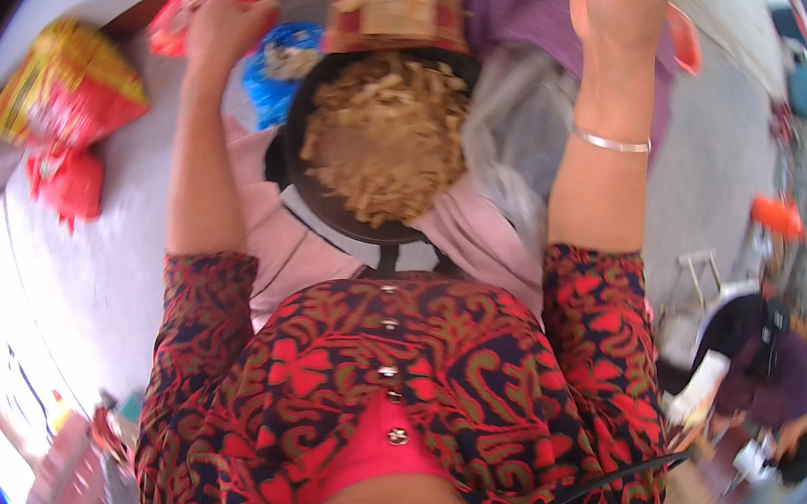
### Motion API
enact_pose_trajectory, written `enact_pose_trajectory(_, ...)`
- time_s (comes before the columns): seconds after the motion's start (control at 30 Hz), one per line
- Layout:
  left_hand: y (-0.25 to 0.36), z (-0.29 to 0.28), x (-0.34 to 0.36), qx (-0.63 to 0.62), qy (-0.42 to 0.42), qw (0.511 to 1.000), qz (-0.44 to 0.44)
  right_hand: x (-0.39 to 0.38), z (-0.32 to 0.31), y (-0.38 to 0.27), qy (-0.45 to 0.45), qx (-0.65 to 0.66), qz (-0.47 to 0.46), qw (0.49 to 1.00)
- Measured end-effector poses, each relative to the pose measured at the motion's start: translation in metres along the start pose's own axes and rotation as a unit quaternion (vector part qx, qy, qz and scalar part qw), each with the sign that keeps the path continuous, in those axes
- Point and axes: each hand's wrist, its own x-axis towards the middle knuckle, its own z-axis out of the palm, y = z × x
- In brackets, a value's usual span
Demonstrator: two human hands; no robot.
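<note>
My left hand (229,17) is at the upper left with its fingers bent against a red plastic bag (178,21), seemingly gripping it. Raised at the top right, my right hand (623,5) is closed and partly cut off by the picture's edge. What it may hold is hidden. Between my forearms a dark round pan (366,229) rests at my lap, heaped with brown and tan strips of dried-looking food (387,139). A pink cloth (308,250) lies under and around the pan.
Beyond the pan lies a red checked block with a wooden board (399,0). A blue plastic bag (267,94) sits at its left, a clear plastic sheet (522,105) and purple cloth (524,10) at its right. Red-and-yellow bags (71,90) stand far left. Another person (762,367) crouches right.
</note>
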Motion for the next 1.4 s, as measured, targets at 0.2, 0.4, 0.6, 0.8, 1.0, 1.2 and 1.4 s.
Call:
enact_pose_trajectory(0.2, 0.052, 0.004, -0.008, -0.241, 0.119, 0.963, 0.023, 0.001, -0.092, -0.078, 0.018, -0.140, 0.032, 0.990)
enact_pose_trajectory(0.4, 0.067, 0.018, -0.042, -0.377, 0.068, 0.922, 0.049, -0.085, -0.154, 0.001, -0.151, -0.311, 0.445, 0.826)
enact_pose_trajectory(0.6, 0.095, 0.021, -0.108, -0.372, 0.009, 0.926, 0.060, -0.132, -0.255, 0.120, 0.037, -0.425, 0.481, 0.766)
enact_pose_trajectory(0.8, 0.087, 0.031, -0.165, -0.381, -0.010, 0.924, 0.017, -0.079, -0.255, 0.109, 0.000, -0.716, 0.108, 0.690)
enact_pose_trajectory(1.0, 0.090, 0.053, -0.198, -0.376, -0.036, 0.926, 0.006, -0.113, -0.248, 0.105, -0.113, -0.706, 0.258, 0.650)
enact_pose_trajectory(1.2, 0.091, 0.058, -0.213, -0.349, -0.035, 0.934, 0.062, -0.146, -0.232, 0.088, -0.015, -0.734, 0.214, 0.644)
enact_pose_trajectory(1.4, 0.085, 0.059, -0.229, -0.339, -0.057, 0.937, 0.066, -0.131, -0.243, 0.119, 0.063, -0.658, 0.294, 0.690)
